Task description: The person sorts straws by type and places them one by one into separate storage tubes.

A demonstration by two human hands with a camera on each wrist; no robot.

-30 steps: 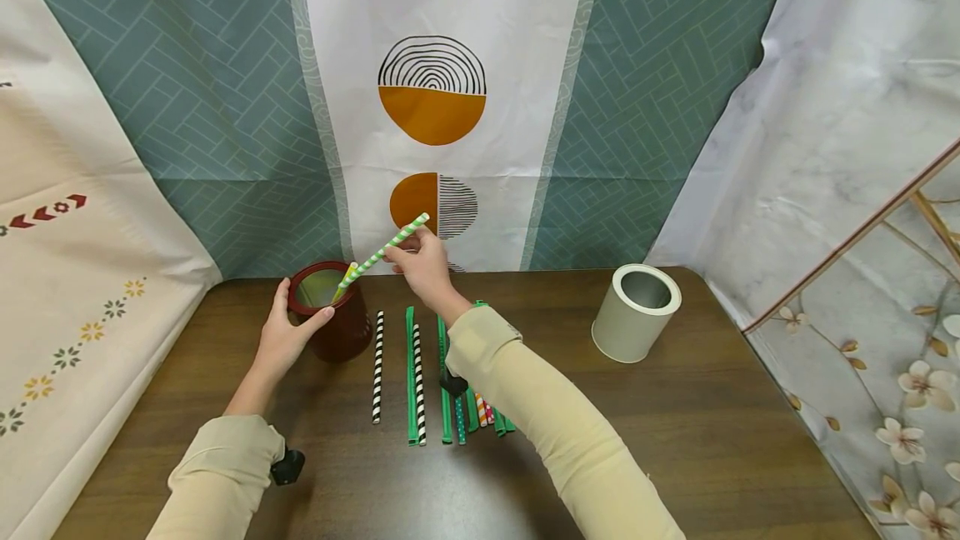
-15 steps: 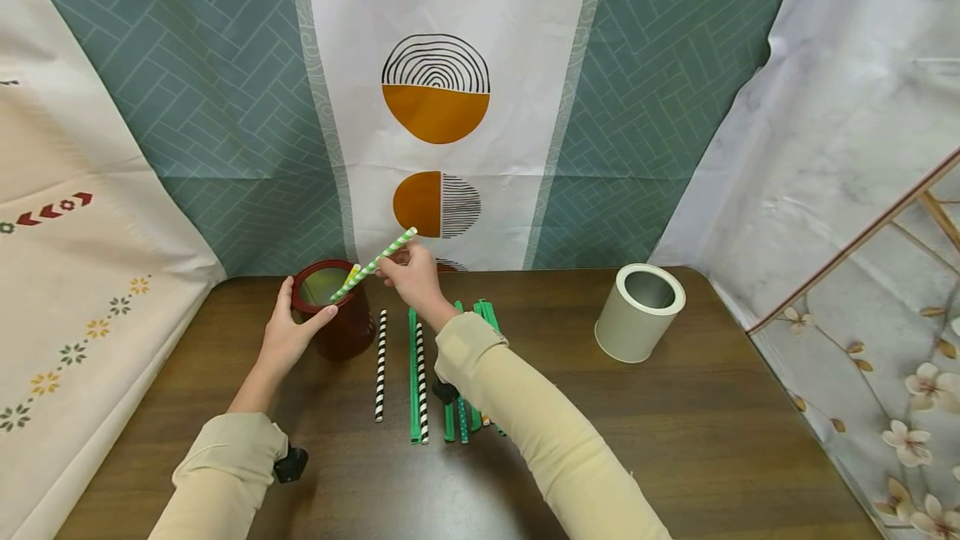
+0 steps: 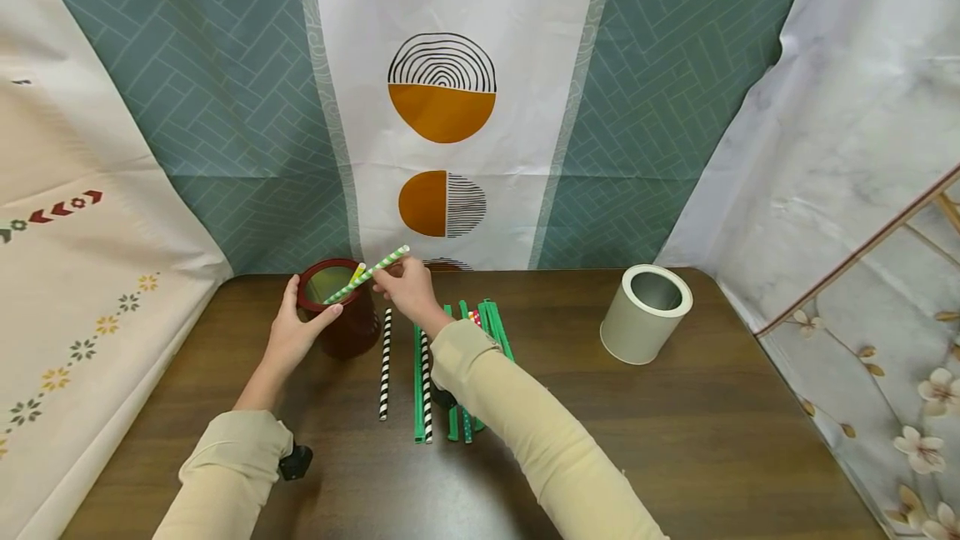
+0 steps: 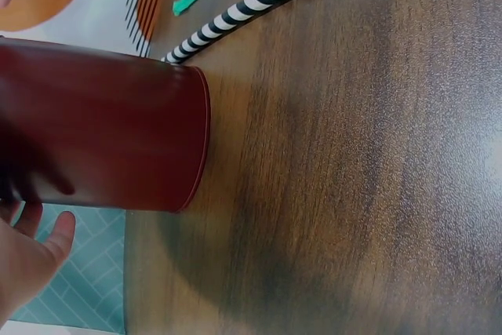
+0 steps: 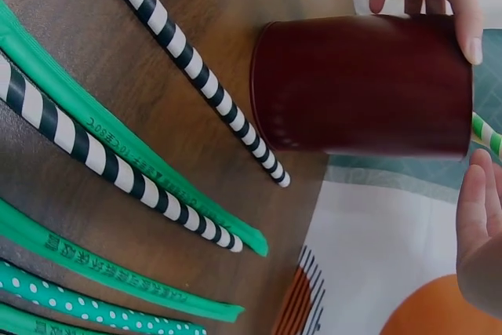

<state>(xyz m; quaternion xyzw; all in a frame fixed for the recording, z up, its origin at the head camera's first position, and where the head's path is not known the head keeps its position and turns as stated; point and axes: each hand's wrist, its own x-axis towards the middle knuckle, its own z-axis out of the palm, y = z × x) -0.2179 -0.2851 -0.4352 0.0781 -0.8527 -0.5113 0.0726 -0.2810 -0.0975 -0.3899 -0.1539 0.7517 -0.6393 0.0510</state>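
Observation:
A dark red canister [image 3: 348, 333] stands at the table's left back, its mouth tipped toward me in the head view. My left hand [image 3: 291, 336] holds it at the rim, thumb in front and fingers on the left side. Above the rim, my right hand [image 3: 408, 288] pinches a green-and-white striped paper straw [image 3: 392, 257]. The straw slants down to the left, its lower end inside the canister's mouth. Beside it a yellow straw [image 3: 359, 271] leans in the canister. From the right wrist, only a short piece of the green striped straw [image 5: 488, 134] shows past the rim.
A black-and-white striped straw [image 3: 386, 365] lies right of the canister. Further right lie green-wrapped straws [image 5: 118, 268], a second black-and-white straw [image 5: 94, 151] and a teal dotted straw [image 5: 94, 304]. A white canister [image 3: 636, 332] stands at the back right; cloth hangs behind the table.
My right hand has moved left and down, lowering the green striped straw further into the dark red canister. The left hand keeps its hold; the head view has shifted slightly.

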